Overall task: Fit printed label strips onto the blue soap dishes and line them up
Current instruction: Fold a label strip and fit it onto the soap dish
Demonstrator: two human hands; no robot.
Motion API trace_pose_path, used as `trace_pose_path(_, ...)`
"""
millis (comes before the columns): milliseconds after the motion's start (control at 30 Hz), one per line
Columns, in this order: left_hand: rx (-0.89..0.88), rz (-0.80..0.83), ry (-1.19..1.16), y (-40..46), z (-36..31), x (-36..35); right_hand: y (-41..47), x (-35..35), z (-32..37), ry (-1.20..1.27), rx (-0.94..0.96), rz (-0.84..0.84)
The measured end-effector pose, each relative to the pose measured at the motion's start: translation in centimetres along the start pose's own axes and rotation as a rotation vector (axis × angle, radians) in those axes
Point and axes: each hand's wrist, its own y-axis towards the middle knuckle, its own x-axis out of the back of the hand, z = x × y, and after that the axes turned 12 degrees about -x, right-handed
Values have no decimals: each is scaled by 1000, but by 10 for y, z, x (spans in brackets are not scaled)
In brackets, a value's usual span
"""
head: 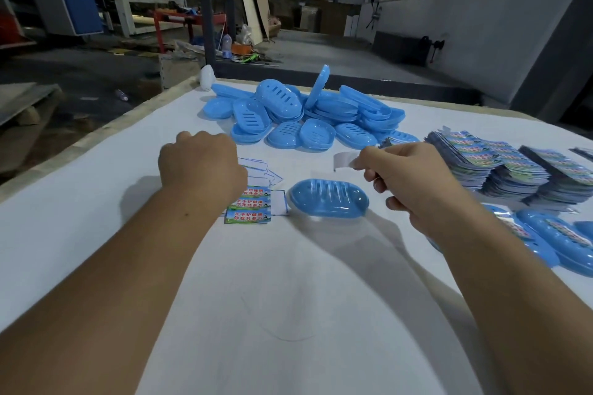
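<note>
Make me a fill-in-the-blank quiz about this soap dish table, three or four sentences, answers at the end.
1. The single soap dish between the hands lies on a ____ table cover.
2. The white strip is pinched by the ____ hand.
3. The left hand rests on the loose printed labels, which lie to the ____ of the single soap dish.
4. The pile of unlabelled dishes is coloured ____.

Missing words: white; right; left; blue
</note>
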Motion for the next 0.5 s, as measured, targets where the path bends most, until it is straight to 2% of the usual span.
trace_pose_path(67,-24,-144,-171,-1,-3,1,1,-2,-1,-21,12,-23)
trace_pose_path(133,-90,-216,-587,-5,-14,5,1,-4,-1,-38,22,-43)
trace_pose_path(200,-198,-151,-1026,-12,-27,8,0,-6,-1,-58,36,-42)
trace_pose_path(267,-277,-82,-1271,-19,-39,10,-2,-8,-1,-106,63,-41)
trace_pose_path(333,-311,-41,-1358,-23,-47,10,-5,-10,-1,-157,103,-44)
trace_pose_path(500,-288,-7,-1366,-25,-52,7,-9,-12,-2,-196,193,-24)
